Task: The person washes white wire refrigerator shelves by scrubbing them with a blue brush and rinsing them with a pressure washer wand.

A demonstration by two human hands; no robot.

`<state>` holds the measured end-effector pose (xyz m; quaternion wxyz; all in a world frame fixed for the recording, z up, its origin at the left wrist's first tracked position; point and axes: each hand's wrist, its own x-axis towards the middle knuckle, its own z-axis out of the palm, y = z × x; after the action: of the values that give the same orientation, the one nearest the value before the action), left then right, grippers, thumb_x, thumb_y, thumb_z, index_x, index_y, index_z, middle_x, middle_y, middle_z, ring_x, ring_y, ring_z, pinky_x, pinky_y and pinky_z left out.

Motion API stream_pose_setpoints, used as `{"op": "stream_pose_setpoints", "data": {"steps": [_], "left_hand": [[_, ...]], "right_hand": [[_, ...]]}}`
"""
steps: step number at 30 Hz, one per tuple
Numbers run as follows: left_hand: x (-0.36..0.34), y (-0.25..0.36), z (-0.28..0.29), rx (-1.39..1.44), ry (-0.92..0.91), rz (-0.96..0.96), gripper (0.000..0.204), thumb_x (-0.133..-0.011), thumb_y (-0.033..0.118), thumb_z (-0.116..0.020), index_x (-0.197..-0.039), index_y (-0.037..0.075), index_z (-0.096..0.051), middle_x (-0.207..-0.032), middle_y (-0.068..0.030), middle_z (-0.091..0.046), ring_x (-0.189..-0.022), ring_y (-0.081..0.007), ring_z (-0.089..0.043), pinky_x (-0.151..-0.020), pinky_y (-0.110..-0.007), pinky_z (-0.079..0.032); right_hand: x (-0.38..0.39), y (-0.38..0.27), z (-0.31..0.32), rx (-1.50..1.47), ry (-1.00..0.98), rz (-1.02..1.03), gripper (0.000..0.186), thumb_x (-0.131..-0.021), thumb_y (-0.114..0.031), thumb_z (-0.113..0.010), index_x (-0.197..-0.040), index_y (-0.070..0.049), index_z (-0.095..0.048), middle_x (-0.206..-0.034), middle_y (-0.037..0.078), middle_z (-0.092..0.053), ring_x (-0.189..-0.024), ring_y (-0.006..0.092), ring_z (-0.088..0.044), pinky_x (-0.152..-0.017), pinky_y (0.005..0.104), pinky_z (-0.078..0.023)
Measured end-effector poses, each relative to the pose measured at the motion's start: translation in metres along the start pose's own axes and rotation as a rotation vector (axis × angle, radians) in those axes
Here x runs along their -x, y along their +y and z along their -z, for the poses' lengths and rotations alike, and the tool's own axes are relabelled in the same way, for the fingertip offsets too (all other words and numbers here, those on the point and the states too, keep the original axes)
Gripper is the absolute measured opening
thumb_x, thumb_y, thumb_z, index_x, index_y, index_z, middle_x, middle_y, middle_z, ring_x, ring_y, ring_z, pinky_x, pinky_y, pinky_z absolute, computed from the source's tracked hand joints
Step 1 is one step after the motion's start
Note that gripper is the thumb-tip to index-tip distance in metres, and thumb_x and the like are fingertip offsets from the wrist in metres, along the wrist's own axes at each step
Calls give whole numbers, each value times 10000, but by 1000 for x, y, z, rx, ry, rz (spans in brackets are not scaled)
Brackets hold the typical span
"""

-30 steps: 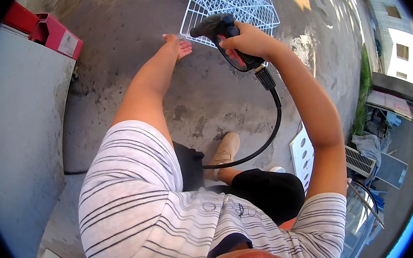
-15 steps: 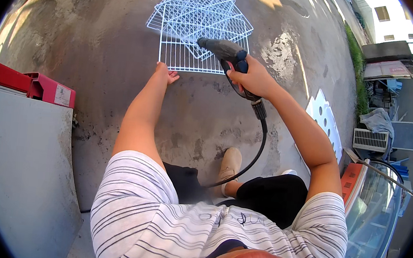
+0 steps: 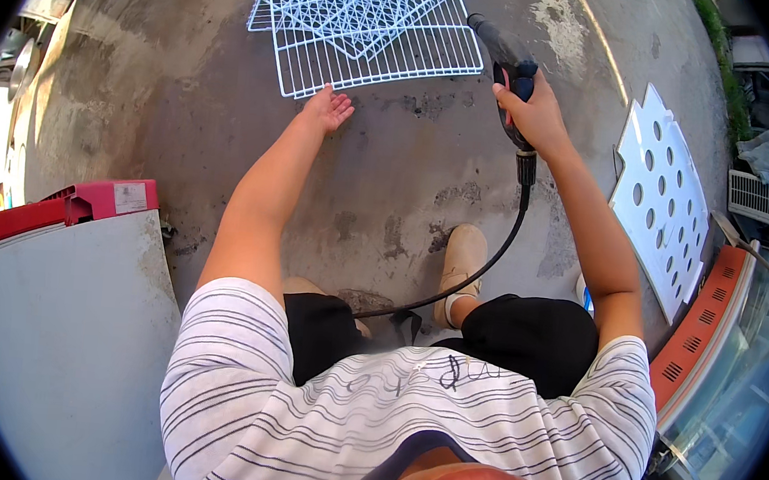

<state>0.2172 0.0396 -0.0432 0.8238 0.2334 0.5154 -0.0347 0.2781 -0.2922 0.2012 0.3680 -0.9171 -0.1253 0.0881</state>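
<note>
Wire racks down, washer gun in hand

So the biggest thing here is the concrete ground (image 3: 175, 130), stained and darker in places. On it, a fanned pile of white wire racks (image 3: 350, 4) lies flat ahead of the person, cut off by the top edge. White perforated panel (image 3: 655, 201) is off to the right, well apart. Black hose (image 3: 495, 266) curves past the shoes up to the pressure-washer gun (image 3: 502, 47), nozzle near the pile's right side. Right hand (image 3: 539, 116) has its grip wrapped round the handle. Left hand (image 3: 329, 107) has a loose, unclenched grip at the nearest rack's front edge; can't tell if it's touching.

Progress? Partway, I'd guess: racks laid out, none set apart, no visible spray. Can't judge how clean they are.
</note>
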Motion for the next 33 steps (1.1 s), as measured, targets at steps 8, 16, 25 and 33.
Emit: {"op": "stream_pose_setpoints", "data": {"steps": [8,16,25,33], "left_hand": [[-5,-35,-44,74,-100,-59,411,-940,354,-555,-1170,29,-453,-1199,-152,-513,-1195,-344,-499,-1013,-538,-430],[-33,-23,-61,112,44,-83,153,-973,149,-500,-1066,33,-534,-1078,-139,-613,-1038,-326,-593,-966,-523,-478],[60,-17,-68,298,-291,-82,313,-874,-133,-458,-1129,43,-506,-1151,-114,-574,-1150,-268,-567,-999,-549,-465],[169,-55,34,173,-370,60,455,-873,-91,-458,-1293,83,-451,-1305,-71,-528,-1230,-305,-509,-1017,-468,-473]], "right_hand": [[21,41,4,-445,15,-31,318,-824,-266,-724,-978,-41,-560,-718,18,-601,-621,81,-568,-585,248,-461],[14,42,17,-570,25,-40,334,-833,-228,-730,-1040,-8,-588,-836,74,-672,-706,111,-629,-652,242,-499],[13,24,34,-622,58,-10,329,-818,-269,-734,-976,-39,-561,-706,8,-612,-639,83,-577,-601,243,-459],[-8,-16,31,-797,83,122,292,-840,-201,-720,-1016,-15,-580,-830,58,-651,-755,122,-627,-669,255,-496]]}}
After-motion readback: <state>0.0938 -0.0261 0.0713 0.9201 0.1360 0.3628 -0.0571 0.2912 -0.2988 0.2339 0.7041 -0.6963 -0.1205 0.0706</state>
